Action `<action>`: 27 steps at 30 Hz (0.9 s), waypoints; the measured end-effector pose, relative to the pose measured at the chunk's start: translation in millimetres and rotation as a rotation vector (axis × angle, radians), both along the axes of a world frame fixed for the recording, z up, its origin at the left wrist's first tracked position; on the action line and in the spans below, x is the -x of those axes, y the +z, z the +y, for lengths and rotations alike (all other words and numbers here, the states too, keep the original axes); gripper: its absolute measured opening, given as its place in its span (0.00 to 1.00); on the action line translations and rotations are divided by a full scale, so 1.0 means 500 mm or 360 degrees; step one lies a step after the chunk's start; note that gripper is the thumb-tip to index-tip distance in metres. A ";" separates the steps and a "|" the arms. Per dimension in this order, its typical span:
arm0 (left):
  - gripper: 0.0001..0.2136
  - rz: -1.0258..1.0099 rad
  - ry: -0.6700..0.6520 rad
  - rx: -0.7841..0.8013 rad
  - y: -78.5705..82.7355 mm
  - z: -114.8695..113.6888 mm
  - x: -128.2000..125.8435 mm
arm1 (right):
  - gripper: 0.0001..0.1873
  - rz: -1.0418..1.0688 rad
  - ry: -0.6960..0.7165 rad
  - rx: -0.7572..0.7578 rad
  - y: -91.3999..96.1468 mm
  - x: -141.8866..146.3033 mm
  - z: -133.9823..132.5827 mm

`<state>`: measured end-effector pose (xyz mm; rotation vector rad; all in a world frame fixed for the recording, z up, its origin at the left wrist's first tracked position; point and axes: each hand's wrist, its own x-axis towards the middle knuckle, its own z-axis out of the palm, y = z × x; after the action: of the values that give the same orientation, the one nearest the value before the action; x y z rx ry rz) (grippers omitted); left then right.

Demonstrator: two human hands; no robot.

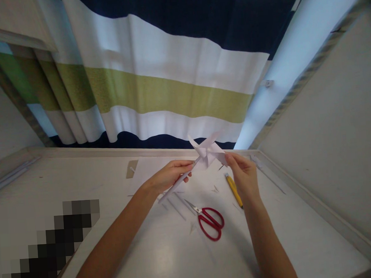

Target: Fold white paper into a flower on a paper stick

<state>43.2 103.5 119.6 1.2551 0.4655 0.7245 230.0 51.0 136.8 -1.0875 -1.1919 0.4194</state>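
Note:
A white paper pinwheel [206,151] is held up over the table, its folded blades at the top of a rolled paper stick [172,189]. My left hand [172,175] is closed around the stick, just below the blades. With thumb and fingers, my right hand [243,173] pinches the tip of the right-hand blade. Below the hands lie red-handled scissors [211,222], their blades pointing to the upper left. A yellow utility knife [233,189] rests beside my right wrist, partly hidden by it.
White paper sheets [151,165] and a small tan piece of card [131,169] lie at the back left. Thin paper strips [176,207] and scraps [191,227] are scattered near the scissors. A raised rim edges the table [161,262]; a striped curtain [170,89] hangs behind it.

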 end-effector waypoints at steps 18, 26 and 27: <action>0.11 -0.0195 -0.0060 0.0063 -0.030 0.007 -0.015 | 0.11 -0.0352 0.0319 0.0237 0.005 -0.003 -0.021; 0.13 -0.0240 -0.0082 0.0016 -0.041 0.012 -0.022 | 0.11 -0.0402 0.0470 0.0321 0.002 0.014 -0.025; 0.13 -0.0249 -0.0086 0.0006 -0.040 0.012 -0.022 | 0.11 -0.0405 0.0491 0.0335 0.001 0.017 -0.024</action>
<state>54.3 109.7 99.4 1.1932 0.3037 0.7688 221.4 39.1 137.3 -1.1640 -1.5778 0.6710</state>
